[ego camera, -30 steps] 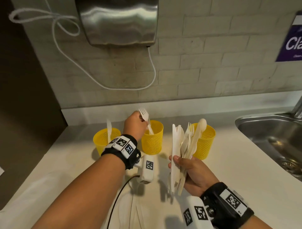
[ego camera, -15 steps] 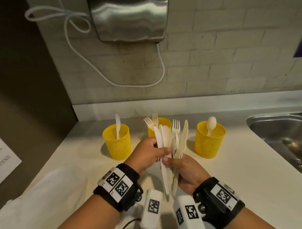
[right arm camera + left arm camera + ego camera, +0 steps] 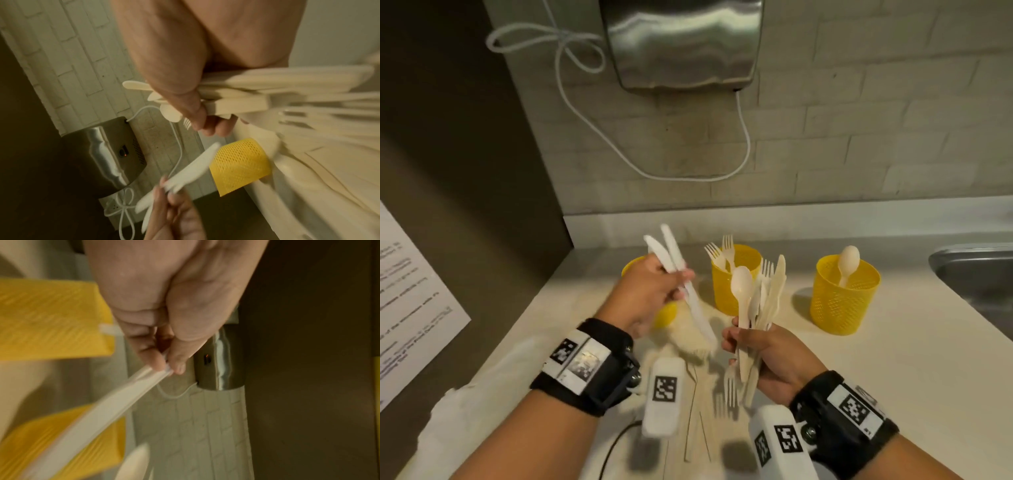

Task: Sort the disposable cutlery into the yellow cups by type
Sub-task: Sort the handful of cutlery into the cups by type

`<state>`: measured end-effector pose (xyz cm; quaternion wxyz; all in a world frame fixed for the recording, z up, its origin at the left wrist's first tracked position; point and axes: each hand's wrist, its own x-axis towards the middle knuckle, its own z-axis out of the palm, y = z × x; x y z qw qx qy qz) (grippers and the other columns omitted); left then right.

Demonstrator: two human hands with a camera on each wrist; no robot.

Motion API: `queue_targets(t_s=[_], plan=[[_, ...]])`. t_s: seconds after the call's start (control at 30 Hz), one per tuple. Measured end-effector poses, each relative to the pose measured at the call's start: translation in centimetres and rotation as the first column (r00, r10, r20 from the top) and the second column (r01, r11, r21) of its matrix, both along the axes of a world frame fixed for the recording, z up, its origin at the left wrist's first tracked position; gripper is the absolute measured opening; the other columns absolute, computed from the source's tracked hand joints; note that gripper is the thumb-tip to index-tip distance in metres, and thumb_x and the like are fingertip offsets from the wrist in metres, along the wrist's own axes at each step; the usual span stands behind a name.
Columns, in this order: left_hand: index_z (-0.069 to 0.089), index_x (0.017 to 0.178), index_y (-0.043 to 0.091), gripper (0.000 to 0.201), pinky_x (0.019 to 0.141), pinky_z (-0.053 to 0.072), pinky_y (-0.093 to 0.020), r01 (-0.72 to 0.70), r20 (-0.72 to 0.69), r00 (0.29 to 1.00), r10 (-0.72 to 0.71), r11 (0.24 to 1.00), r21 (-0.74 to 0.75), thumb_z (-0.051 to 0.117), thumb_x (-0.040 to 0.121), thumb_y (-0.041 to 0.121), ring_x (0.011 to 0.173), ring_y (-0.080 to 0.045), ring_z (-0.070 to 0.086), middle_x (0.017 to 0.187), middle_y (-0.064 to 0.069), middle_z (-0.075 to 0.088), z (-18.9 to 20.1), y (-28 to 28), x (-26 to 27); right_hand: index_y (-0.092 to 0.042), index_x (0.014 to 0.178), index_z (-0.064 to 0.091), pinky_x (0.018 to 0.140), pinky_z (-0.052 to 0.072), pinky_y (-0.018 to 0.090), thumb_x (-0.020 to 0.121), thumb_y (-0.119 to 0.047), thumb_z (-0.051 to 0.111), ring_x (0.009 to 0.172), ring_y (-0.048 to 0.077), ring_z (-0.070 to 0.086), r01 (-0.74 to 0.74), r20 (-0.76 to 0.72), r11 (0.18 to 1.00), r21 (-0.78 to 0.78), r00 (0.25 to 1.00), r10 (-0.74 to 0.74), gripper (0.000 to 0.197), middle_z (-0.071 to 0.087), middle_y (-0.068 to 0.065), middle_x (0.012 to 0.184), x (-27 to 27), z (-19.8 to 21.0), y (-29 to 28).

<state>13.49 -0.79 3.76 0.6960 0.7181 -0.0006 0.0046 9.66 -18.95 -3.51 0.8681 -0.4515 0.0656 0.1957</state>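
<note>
My left hand (image 3: 654, 291) pinches two white plastic knives (image 3: 671, 260) between thumb and fingers, blades up, just in front of the left yellow cup (image 3: 666, 313), which it mostly hides. The left wrist view shows the same knives (image 3: 115, 402) blurred. My right hand (image 3: 763, 356) grips a bundle of mixed cutlery (image 3: 756, 301): a spoon, forks and knives, fanned upward. The middle yellow cup (image 3: 726, 291) holds two forks (image 3: 722, 253). The right yellow cup (image 3: 842, 301) holds one spoon (image 3: 847, 262).
A steel hand dryer (image 3: 681, 41) with a white cord (image 3: 743, 137) hangs on the brick wall above the cups. A sink (image 3: 976, 270) lies at the right. A white cloth or wrapper (image 3: 482, 404) lies near the counter's front left. A dark wall with a paper notice (image 3: 410, 308) bounds the left.
My left hand has drawn two knives out of the bundle and carried them left toward the left cup. The right hand keeps the bundle. The camera has tilted and shifted.
</note>
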Motion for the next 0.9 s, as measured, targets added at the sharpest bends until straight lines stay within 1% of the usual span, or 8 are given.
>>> queue_targets(t_s=[0.2, 0.3, 0.43, 0.57, 0.63, 0.7, 0.77, 0.9], plan=[[0.064, 0.073, 0.016, 0.011, 0.080, 0.056, -0.042, -0.475, 0.306, 0.853, 0.423, 0.872, 0.121, 0.066, 0.083, 0.012, 0.072, -0.022, 0.067, 0.073, -0.006, 0.068, 3.4, 6.2, 3.9, -0.007, 0.086, 0.059, 0.055, 0.046, 0.029, 0.086, 0.005, 0.052, 0.057, 0.017, 0.060, 0.099, -0.039, 0.994, 0.039, 0.994, -0.097, 0.014, 0.063, 0.008, 0.067, -0.5, -0.1, -1.1], [0.066, 0.082, 0.011, 0.006, 0.081, 0.056, -0.044, -0.437, 0.225, 0.897, 0.380, 0.835, 0.334, 0.067, 0.082, 0.016, 0.077, -0.026, 0.069, 0.080, -0.009, 0.070, 1.9, 6.1, 5.4, -0.008, 0.090, 0.058, 0.057, 0.046, 0.029, 0.086, 0.005, 0.052, 0.056, 0.018, 0.060, 0.105, -0.040, 0.994, 0.036, 0.994, -0.103, 0.014, 0.063, 0.009, 0.068, -0.8, 0.1, -1.4], [0.061, 0.104, 0.001, 0.031, 0.067, 0.048, -0.030, -0.269, 0.111, 0.961, 0.253, 0.761, 0.590, 0.069, 0.082, 0.021, 0.087, -0.026, 0.062, 0.101, -0.010, 0.066, 0.4, 4.6, 5.3, -0.008, 0.094, 0.056, 0.055, 0.047, 0.028, 0.084, 0.004, 0.055, 0.055, 0.017, 0.057, 0.064, -0.011, 0.996, 0.055, 0.998, -0.063, 0.016, 0.061, 0.007, 0.067, -1.5, 0.6, -1.8], [0.049, 0.130, 0.009, 0.050, 0.101, 0.036, -0.034, -0.517, 0.376, 0.855, 0.358, 0.650, 0.557, 0.064, 0.084, 0.022, 0.116, -0.031, 0.048, 0.134, -0.017, 0.043, 0.7, 2.8, 2.7, -0.005, 0.094, 0.058, 0.049, 0.049, 0.025, 0.084, 0.004, 0.057, 0.053, 0.015, 0.057, 0.061, 0.001, 0.998, 0.021, 0.998, -0.061, 0.013, 0.065, 0.008, 0.070, -1.9, 0.9, -1.9], [0.048, 0.130, 0.014, 0.047, 0.092, 0.042, -0.032, -0.407, 0.343, 0.907, 0.246, 0.724, 0.558, 0.062, 0.086, 0.023, 0.106, -0.026, 0.054, 0.128, -0.012, 0.048, 0.1, 0.2, 0.7, -0.003, 0.092, 0.061, 0.048, 0.049, 0.025, 0.084, 0.002, 0.059, 0.053, 0.014, 0.057, 0.049, -0.001, 0.999, -0.018, 0.999, -0.049, 0.010, 0.066, 0.008, 0.071, -1.9, 0.8, -1.8], [0.044, 0.132, 0.018, 0.054, 0.071, 0.044, -0.027, -0.029, 0.063, 0.998, 0.000, 0.885, 0.464, 0.066, 0.083, 0.029, 0.090, -0.015, 0.058, 0.117, -0.004, 0.059, -1.0, -2.8, -1.0, -0.002, 0.091, 0.062, 0.049, 0.049, 0.025, 0.084, 0.000, 0.060, 0.052, 0.013, 0.058, 0.027, 0.001, 0.998, -0.065, 1.000, -0.027, 0.007, 0.068, 0.008, 0.072, -2.0, 0.9, -1.5], [0.050, 0.127, 0.016, 0.057, 0.065, 0.042, -0.026, 0.265, -0.133, 0.962, -0.238, 0.930, 0.254, 0.072, 0.076, 0.031, 0.079, -0.013, 0.059, 0.103, -0.004, 0.066, -2.6, -4.6, -1.5, -0.004, 0.093, 0.063, 0.048, 0.049, 0.026, 0.085, -0.002, 0.059, 0.051, 0.014, 0.058, -0.001, 0.013, 0.996, -0.089, 1.000, 0.002, 0.009, 0.068, 0.008, 0.072, -2.0, 1.0, -1.3], [0.065, 0.100, 0.011, 0.021, 0.063, 0.041, -0.029, 0.341, -0.137, 0.936, -0.326, 0.933, 0.113, 0.067, 0.079, 0.014, 0.067, -0.016, 0.056, 0.084, -0.011, 0.067, -3.9, -5.8, -1.5, -0.007, 0.098, 0.064, 0.048, 0.047, 0.025, 0.088, -0.009, 0.058, 0.052, 0.014, 0.058, -0.046, 0.018, 0.988, -0.147, 0.999, 0.049, 0.012, 0.066, 0.006, 0.070, -2.2, 1.3, -1.4]])
